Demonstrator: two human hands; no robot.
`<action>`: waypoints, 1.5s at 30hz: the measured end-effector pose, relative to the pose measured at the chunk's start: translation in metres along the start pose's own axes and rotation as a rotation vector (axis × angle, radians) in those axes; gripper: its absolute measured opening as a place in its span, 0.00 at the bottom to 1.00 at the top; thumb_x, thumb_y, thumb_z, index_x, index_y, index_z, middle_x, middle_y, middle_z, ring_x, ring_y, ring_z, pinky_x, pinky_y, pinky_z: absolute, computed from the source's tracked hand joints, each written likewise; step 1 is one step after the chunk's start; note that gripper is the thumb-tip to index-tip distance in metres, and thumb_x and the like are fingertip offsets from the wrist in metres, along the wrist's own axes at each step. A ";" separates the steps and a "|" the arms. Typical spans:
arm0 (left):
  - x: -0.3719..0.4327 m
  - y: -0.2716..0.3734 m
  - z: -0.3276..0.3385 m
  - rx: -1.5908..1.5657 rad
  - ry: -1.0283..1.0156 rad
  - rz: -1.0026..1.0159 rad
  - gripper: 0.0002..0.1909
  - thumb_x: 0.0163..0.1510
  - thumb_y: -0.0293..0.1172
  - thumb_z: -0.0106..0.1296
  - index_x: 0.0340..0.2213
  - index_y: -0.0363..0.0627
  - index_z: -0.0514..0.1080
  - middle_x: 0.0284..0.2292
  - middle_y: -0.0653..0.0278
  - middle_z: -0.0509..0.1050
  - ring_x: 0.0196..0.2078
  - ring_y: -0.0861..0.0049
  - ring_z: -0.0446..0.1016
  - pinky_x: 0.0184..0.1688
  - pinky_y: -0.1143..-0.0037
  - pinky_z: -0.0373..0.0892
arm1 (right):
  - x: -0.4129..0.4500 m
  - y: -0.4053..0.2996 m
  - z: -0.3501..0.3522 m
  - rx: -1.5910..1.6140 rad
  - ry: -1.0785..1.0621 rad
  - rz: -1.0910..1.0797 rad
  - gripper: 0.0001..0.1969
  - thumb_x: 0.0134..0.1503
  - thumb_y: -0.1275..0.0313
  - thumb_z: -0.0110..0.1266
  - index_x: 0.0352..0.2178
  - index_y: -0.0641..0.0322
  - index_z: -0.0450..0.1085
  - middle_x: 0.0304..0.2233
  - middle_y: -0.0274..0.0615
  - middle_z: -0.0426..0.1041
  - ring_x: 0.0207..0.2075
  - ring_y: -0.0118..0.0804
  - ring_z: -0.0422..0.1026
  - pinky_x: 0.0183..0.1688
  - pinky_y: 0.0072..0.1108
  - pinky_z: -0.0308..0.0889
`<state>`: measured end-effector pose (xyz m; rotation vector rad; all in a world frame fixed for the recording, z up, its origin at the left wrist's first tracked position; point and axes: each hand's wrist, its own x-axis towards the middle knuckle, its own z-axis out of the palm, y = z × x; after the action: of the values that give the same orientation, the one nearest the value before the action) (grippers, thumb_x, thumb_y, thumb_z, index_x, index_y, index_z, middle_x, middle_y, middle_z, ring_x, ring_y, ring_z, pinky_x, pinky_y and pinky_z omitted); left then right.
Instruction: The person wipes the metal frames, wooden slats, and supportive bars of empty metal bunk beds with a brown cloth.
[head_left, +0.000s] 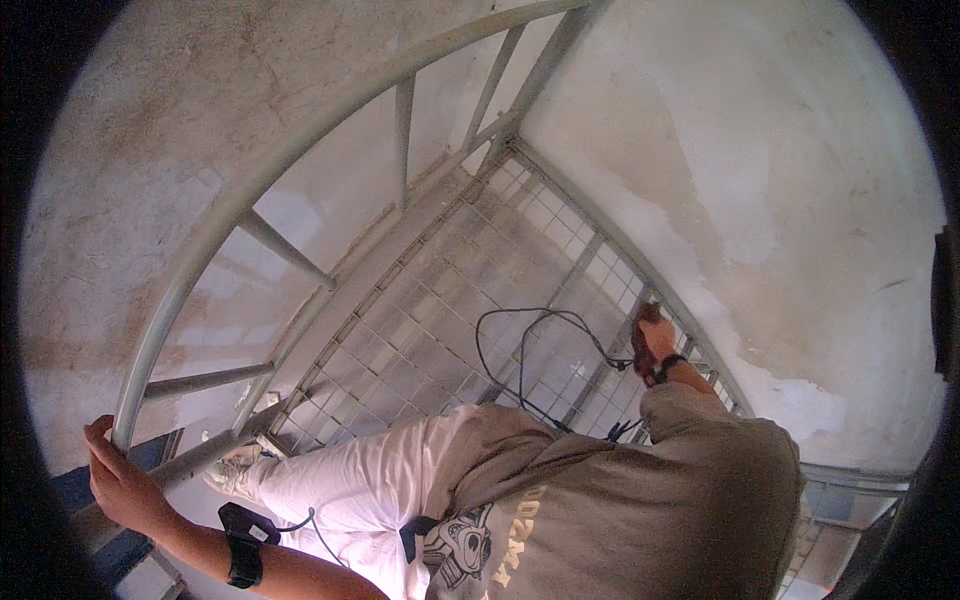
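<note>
My left hand (124, 480) is at the lower left, its fingers around the lower end of the curved grey metal guard rail (225, 199) of a bed frame. Across the frame, my right hand (658, 339) holds a dark red-brown cloth (643, 351) against the far side bar (600, 217), beside the wall. Part of that cloth is hidden under the fingers. Below lies the bed's wire mesh base (420, 322), crossed by flat metal slats.
Bare plaster walls with peeling paint (742, 187) meet at the frame's far corner. A black cable (517, 352) loops over the mesh near my right arm. One shoe (229, 476) is by the frame's near end. A thin cord runs from a device (247, 521) on my left forearm.
</note>
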<state>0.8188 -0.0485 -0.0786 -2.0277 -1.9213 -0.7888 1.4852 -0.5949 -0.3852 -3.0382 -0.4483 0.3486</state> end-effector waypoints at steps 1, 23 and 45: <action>-0.001 -0.001 0.000 -0.002 -0.004 0.000 0.27 0.66 0.52 0.30 0.37 0.53 0.78 0.31 0.61 0.78 0.34 0.63 0.76 0.35 0.69 0.68 | 0.005 -0.031 -0.004 0.074 0.042 -0.019 0.20 0.46 0.56 0.54 0.30 0.65 0.75 0.34 0.61 0.76 0.42 0.58 0.74 0.43 0.40 0.68; 0.053 0.021 0.004 -0.324 -0.249 0.049 0.17 0.64 0.35 0.39 0.46 0.41 0.73 0.34 0.61 0.75 0.30 0.79 0.69 0.36 0.77 0.68 | 0.121 -0.400 -0.002 0.236 0.042 -0.901 0.20 0.47 0.62 0.57 0.41 0.59 0.72 0.40 0.54 0.71 0.43 0.58 0.70 0.47 0.39 0.66; 0.054 0.080 0.024 -0.439 -0.470 0.032 0.28 0.63 0.51 0.40 0.47 0.37 0.73 0.45 0.57 0.76 0.40 0.73 0.75 0.35 0.75 0.73 | -0.006 -0.047 -0.005 0.158 0.042 0.110 0.25 0.49 0.51 0.51 0.37 0.65 0.74 0.36 0.62 0.75 0.41 0.61 0.74 0.45 0.40 0.68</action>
<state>0.9014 0.0006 -0.0544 -2.7025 -2.0785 -0.8413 1.4673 -0.5520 -0.3755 -2.9158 -0.2396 0.3082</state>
